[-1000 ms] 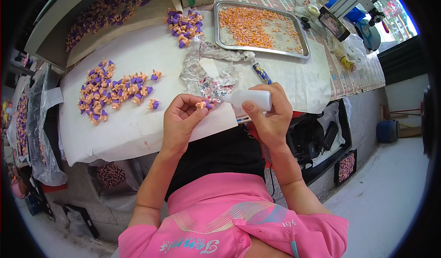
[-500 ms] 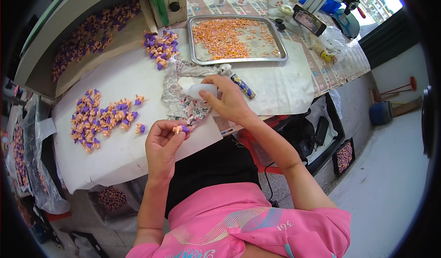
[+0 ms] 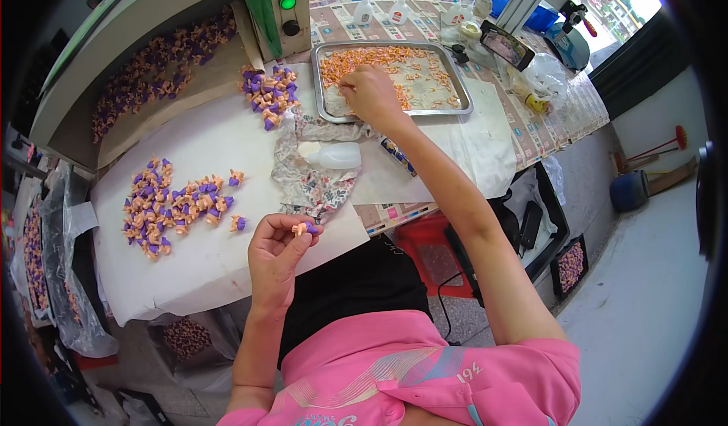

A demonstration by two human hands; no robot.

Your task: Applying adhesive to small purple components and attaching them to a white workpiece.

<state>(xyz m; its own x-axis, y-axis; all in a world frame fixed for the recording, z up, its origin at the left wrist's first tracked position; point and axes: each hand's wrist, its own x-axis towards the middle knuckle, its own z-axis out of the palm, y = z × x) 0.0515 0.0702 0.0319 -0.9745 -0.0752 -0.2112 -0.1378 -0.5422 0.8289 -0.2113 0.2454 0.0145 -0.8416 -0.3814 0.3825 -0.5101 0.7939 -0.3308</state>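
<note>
Low over the near edge of the table, my left hand (image 3: 273, 253) pinches a small peach-and-purple plastic figure (image 3: 304, 229) between thumb and fingers. My right hand (image 3: 373, 97) reaches into a shallow metal tray (image 3: 321, 96), its fingertips drawn together among small orange pieces (image 3: 394, 56). Whatever those fingertips grip is hidden by the hand. Between the two hands, a translucent white squeeze bottle (image 3: 340, 156) lies on its side on a crumpled floral cloth (image 3: 299, 191). A dark blue printed tube (image 3: 398, 157) lies partly under my right forearm.
Peach-and-purple figures (image 3: 178, 202) are spread at the left, with another pile (image 3: 269, 96) beside the tray. More fill the opening of a machine (image 3: 163, 69). Squeeze bottles (image 3: 398, 11) stand at the back. A phone (image 3: 506, 47) sits on a stand at the far right.
My right hand has let go of the squeeze bottle, now lying on the cloth, and moved up and away into the tray. My left hand still holds the figure.
</note>
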